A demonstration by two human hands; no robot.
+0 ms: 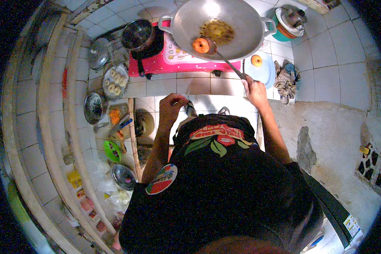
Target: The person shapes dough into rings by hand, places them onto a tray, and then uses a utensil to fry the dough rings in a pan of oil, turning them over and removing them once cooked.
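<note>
My right hand point(254, 90) grips the handle of a metal spatula point(230, 65). On its blade, over the near side of a large aluminium wok point(241, 35), rests a browned ring doughnut point(200, 45). A shallow pool of oil point(218, 31) lies at the bottom of the wok. Just beyond my right hand is a pale blue plate point(266, 74) bearing another browned doughnut point(256, 60). My left hand point(173, 106) hangs in front of the counter, loosely curled, with a gap between thumb and fingers and nothing visible in it.
A dark pan point(137, 33) stands left of the wok on the pink stove point(190, 67). Farther left, a plate point(124, 90) holds several pale dough rings. A knife point(124, 124) lies near a green bowl point(112, 151). At right are a crumpled cloth point(285, 82) and a teal container point(278, 35).
</note>
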